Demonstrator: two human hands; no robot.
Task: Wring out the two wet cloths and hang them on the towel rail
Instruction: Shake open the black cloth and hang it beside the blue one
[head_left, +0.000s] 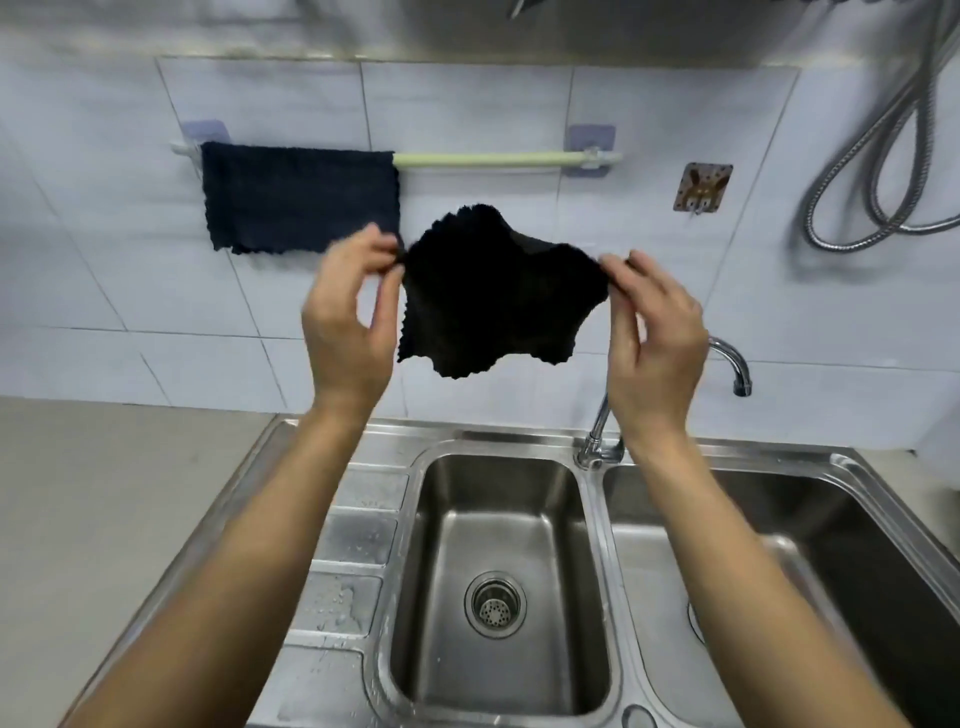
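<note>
- Left hand (349, 317) grip pinches the black cloth (493, 296) at its 9 o'clock corner; right hand (655, 332) pinches the 3 o'clock corner.
- Cloth hangs spread above the sink (498, 551).
- Towel rail (498, 159) at 12 o'clock: navy cloth (298, 200) on its left half, right half bare.

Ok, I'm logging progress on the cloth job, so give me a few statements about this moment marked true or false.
1. A dark blue cloth hangs on the towel rail. True.
2. The black cloth lies in the sink basin. False: it is held up in the air above the sink.
3. The left hand and right hand each pinch an edge of the black cloth. True.
4. The rail is fully covered. False: its right part is bare.
5. Water runs from the tap. False: no stream shows.
</note>
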